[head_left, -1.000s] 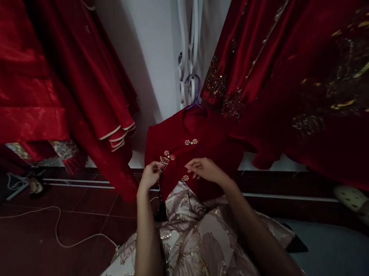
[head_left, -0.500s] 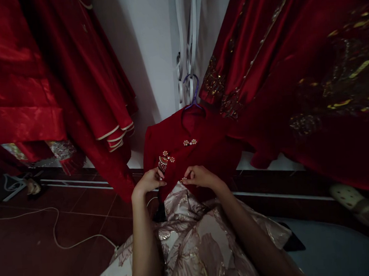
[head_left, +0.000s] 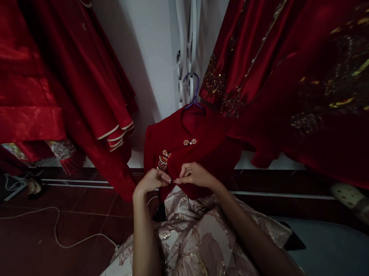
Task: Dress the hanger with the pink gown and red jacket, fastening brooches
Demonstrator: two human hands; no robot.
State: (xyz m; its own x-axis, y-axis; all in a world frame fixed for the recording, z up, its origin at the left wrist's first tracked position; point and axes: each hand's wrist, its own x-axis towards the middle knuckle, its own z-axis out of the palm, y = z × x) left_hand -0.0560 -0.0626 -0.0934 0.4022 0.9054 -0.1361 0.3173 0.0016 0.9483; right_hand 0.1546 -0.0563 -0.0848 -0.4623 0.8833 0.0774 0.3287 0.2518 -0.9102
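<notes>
A small dark red jacket (head_left: 204, 153) hangs on a purple hanger (head_left: 193, 91) in front of me. It has pearl clasps (head_left: 190, 142) on the chest and a beaded ornament (head_left: 162, 161) at its left side. My left hand (head_left: 151, 181) pinches the jacket's front edge just below the ornament. My right hand (head_left: 194, 175) pinches the same edge beside it, fingertips of both hands almost touching. Below the jacket spreads a pale floral brocade skirt (head_left: 193, 241), under my forearms.
Long red satin gowns (head_left: 84, 86) hang at the left, and red gowns with gold embroidery (head_left: 293, 77) at the right. A white wall (head_left: 148, 52) lies between them. A white cable (head_left: 57, 229) trails over the dark red tiled floor. A pale shoe (head_left: 354, 204) sits far right.
My two hands have drawn together on the jacket's lower front edge; the right hand moved left toward the left one. The lowest clasp, seen before, is now covered by my fingers.
</notes>
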